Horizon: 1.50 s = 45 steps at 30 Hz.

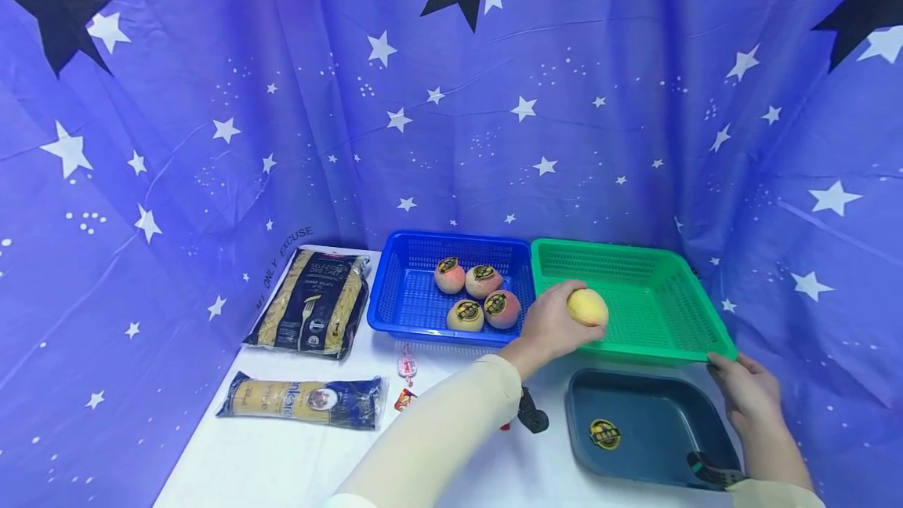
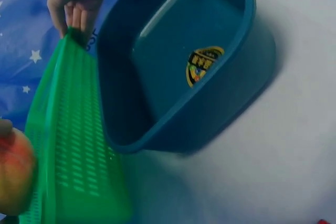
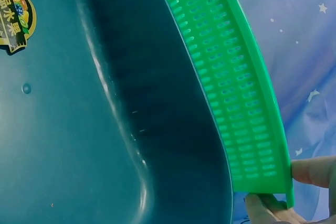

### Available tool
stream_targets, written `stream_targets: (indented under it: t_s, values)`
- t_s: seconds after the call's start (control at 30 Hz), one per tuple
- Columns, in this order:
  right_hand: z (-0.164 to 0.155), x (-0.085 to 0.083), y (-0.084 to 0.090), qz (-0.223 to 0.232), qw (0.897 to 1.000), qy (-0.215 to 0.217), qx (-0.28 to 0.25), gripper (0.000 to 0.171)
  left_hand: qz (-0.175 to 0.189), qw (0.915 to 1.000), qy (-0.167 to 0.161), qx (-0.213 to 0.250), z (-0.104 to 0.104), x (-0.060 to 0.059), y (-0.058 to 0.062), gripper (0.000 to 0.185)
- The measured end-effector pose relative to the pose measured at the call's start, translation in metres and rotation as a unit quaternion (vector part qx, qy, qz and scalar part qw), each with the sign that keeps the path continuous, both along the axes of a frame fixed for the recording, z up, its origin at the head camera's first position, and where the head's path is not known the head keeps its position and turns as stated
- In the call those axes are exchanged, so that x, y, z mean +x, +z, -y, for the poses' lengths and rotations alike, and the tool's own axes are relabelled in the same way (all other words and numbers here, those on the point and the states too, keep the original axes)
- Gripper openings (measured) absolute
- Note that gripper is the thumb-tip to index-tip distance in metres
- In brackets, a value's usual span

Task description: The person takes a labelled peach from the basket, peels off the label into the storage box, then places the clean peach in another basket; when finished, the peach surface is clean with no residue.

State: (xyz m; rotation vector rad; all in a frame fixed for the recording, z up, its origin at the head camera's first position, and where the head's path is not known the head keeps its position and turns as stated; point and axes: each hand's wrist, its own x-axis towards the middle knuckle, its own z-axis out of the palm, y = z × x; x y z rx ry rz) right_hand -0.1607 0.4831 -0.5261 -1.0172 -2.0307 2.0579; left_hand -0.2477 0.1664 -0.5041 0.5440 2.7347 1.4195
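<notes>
My left hand (image 1: 557, 321) grips a yellow peach (image 1: 588, 308) over the near left part of the green basket (image 1: 694, 353). In the left wrist view the same peach (image 2: 14, 174) looks reddish and is cut off by the frame edge. At the basket's near right corner, my right hand (image 1: 748, 390) pinches the rim between thumb and fingers; the right wrist view shows the thumb (image 3: 313, 171) on the outer side. Left of the green basket, a blue basket (image 1: 381, 312) holds several peaches (image 1: 502, 310) with black and gold stickers.
A dark teal tub (image 1: 652, 384) with a sticker inside stands in front of the green basket. Far left lie a bag of penne (image 1: 310, 304) and a pack of spaghetti (image 1: 303, 402). Small wrapped items (image 1: 407, 365) lie near the blue basket. A starry curtain (image 1: 480, 163) hangs behind.
</notes>
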Motion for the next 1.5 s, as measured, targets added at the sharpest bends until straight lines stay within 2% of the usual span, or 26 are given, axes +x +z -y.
stream_targets:
  t_s: [0.1, 0.3, 0.53, 0.67, 0.77, 0.93, 1.03, 1.1, 1.2, 1.33, 1.5]
  values:
    - [0.002, -0.001, -0.001, 0.005, 1.0, 0.002, 0.012, 0.086, -0.001, 0.9999, 0.001, -0.015, 0.002, -0.002, -0.002, 0.075]
    - [0.003, -0.003, -0.002, 0.028, 0.999, 0.001, 0.027, 0.084, -0.02, 0.9993, -0.001, -0.031, 0.007, 0.002, 0.0, 0.073]
    - [0.001, -0.001, -0.001, 0.035, 0.999, -0.001, 0.014, 0.087, -0.07, 0.9961, -0.039, -0.036, 0.022, 0.008, 0.01, 0.069]
    - [0.008, 0.0, 0.001, 0.036, 0.999, -0.022, 0.012, 0.083, -0.091, 0.9936, -0.061, -0.026, 0.034, 0.009, 0.019, 0.069]
    - [0.017, 0.0, 0.004, 0.035, 0.998, -0.047, 0.018, 0.081, -0.091, 0.9936, -0.065, -0.015, 0.043, 0.009, 0.025, 0.067]
    - [0.032, 0.01, 0.013, 0.05, 0.995, -0.078, 0.035, 0.086, -0.094, 0.9934, -0.065, -0.002, 0.059, 0.006, 0.034, 0.065]
    - [0.043, 0.019, 0.02, 0.058, 0.992, -0.105, 0.028, 0.089, -0.093, 0.9937, -0.062, 0.006, 0.067, 0.003, 0.039, 0.065]
    - [0.051, 0.024, 0.024, 0.047, 0.991, -0.124, 0.002, 0.086, -0.09, 0.9941, -0.058, 0.015, 0.074, 0.0, 0.043, 0.065]
    - [0.067, 0.028, 0.029, 0.006, 0.988, -0.148, -0.053, 0.066, -0.076, 0.9958, -0.044, 0.023, 0.084, -0.006, 0.049, 0.065]
    - [0.095, 0.034, 0.032, -0.05, 0.984, -0.127, -0.116, 0.041, -0.044, 0.9984, -0.02, 0.029, 0.1, -0.015, 0.056, 0.062]
    - [0.134, 0.035, 0.034, -0.07, 0.988, -0.074, -0.118, 0.037, -0.001, 0.9995, 0.004, 0.031, 0.121, -0.03, 0.064, 0.057]
